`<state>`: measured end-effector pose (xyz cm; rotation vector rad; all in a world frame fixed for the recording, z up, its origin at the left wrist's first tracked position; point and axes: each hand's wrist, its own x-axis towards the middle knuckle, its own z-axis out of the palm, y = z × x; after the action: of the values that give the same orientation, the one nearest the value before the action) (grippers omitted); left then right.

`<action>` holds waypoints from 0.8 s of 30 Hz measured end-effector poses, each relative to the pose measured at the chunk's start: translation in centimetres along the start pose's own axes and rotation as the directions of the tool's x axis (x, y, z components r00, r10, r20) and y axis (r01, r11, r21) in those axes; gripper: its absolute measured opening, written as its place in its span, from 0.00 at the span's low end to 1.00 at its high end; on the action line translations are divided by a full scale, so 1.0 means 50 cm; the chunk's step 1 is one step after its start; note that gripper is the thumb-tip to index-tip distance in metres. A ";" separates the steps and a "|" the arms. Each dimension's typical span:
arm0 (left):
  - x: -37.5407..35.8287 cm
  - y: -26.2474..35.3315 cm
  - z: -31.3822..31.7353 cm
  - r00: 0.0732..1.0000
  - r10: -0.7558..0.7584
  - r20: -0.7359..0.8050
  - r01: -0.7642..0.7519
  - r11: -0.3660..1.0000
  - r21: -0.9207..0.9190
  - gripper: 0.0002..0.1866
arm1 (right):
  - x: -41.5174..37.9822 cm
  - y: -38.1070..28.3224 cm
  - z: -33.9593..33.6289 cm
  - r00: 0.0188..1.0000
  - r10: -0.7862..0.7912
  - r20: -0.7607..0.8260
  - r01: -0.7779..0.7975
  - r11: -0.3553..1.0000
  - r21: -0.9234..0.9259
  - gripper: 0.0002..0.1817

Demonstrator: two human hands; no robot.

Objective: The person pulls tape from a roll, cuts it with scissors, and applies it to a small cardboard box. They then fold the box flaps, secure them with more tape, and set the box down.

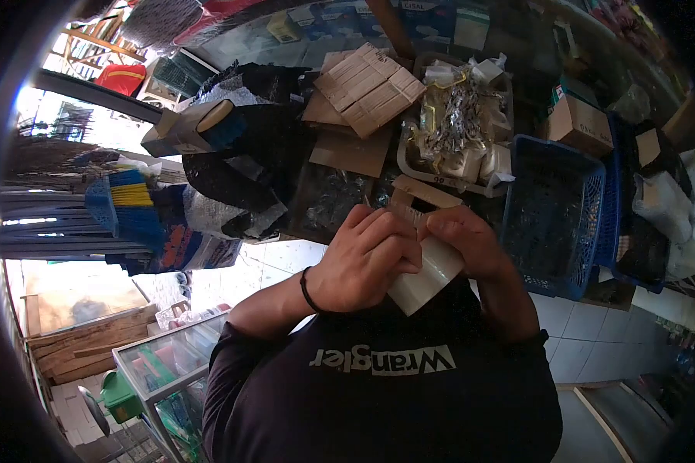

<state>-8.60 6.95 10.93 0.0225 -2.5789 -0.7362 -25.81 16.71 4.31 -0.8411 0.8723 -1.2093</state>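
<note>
A wide, shiny, pale roll of packing tape (427,279) is held close in front of the chest, between my two hands. My right hand (471,239) grips it from the right side, thumb bent over the top. Curled against its left side, my left hand (367,258) has its fingers closed at the tape; the fingertips are partly hidden. Just beyond the hands, a small cardboard box (427,191) shows its brown flap, its lower part covered by the fingers.
A tray (409,166) of small metal parts in plastic bags stands beyond the hands, with flat cardboard pieces (371,89) to its left. A blue plastic basket (556,289) lies to the right. Brooms (123,204) are at left, above a glass cabinet (174,382).
</note>
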 end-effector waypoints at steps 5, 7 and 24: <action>-0.005 -0.002 0.003 1.000 -0.003 -0.007 0.002 0.999 -0.043 0.11 | 0.002 0.006 -0.001 0.998 -0.053 0.026 0.053 0.998 -0.028 0.18; -0.004 -0.001 0.002 1.000 -0.007 -0.006 0.007 0.999 -0.054 0.11 | 0.000 0.002 0.001 0.999 -0.031 0.026 0.032 0.999 -0.023 0.18; 0.010 0.004 -0.047 0.981 -0.088 0.170 0.115 0.981 -0.155 0.06 | 0.013 -0.004 0.019 0.998 0.031 0.060 -0.021 0.988 -0.151 0.18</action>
<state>-7.99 5.89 13.03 0.0453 -2.6774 -1.0258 -24.98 16.11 4.84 -0.9806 0.9296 -1.0989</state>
